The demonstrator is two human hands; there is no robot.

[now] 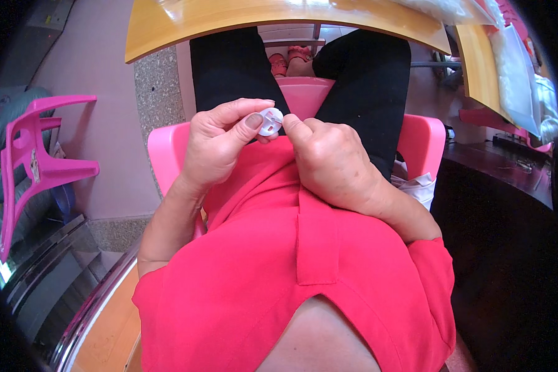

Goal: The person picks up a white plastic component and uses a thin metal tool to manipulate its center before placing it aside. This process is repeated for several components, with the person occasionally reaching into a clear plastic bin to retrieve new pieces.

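Note:
Above my lap, my left hand (220, 136) pinches a small round white plastic piece (271, 122) between thumb and fingers. The piece is flat, with slot-like openings in its face that show some reddish colour. My right hand (332, 155) is curled closed, its fingertips at the right edge of the white piece. Whatever those fingers pinch, if anything, is hidden behind the knuckles.
A yellow wooden tabletop (279, 25) lies ahead, beyond my knees. I sit on a pink plastic chair (423, 142). On the left is another pink plastic chair (46, 142) beside a wall. Clear plastic bags (514, 74) rest at the far right, near a dark surface (508, 164).

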